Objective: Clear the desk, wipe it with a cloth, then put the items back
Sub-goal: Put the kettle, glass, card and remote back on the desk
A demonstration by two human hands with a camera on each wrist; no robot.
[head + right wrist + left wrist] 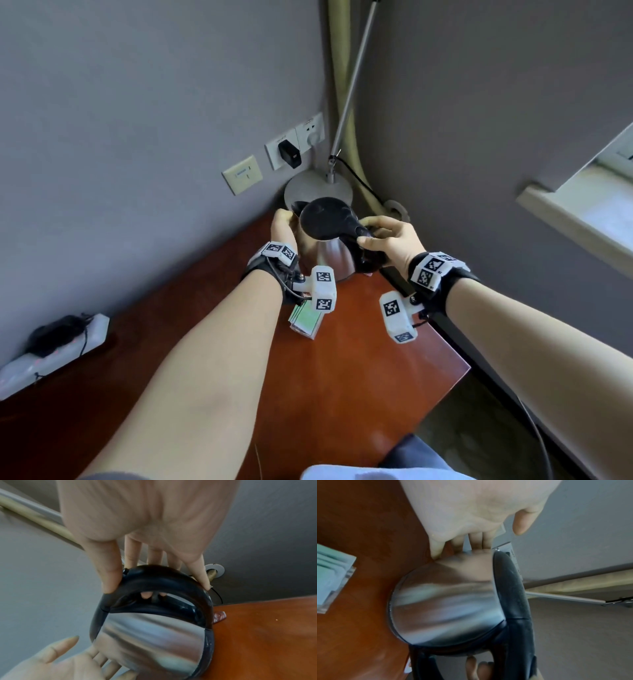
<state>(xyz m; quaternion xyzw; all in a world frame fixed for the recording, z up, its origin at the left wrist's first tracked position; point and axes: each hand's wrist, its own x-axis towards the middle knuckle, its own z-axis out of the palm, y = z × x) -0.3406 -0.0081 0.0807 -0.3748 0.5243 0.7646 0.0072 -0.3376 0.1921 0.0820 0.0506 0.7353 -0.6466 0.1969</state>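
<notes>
A stainless steel kettle (330, 255) with a black lid and black handle (359, 236) is at the far right corner of the red-brown desk (342, 377). My right hand (387, 236) grips the handle; in the right wrist view its thumb and fingers (109, 574) wrap the black loop (163, 580) above the steel body (150, 635). My left hand (284, 226) lies against the kettle's left side. Its fingers (477, 539) are straight and touch the steel wall (445, 608), the thumb free. I cannot tell whether the kettle's base touches the desk.
A clear holder with green cards (306, 320) stands on the desk near my left wrist. A lamp base (318, 186) with its pole sits in the corner behind the kettle, under wall sockets (294, 144). A white power strip (51, 349) lies at far left. The desk's right edge (455, 349) is close.
</notes>
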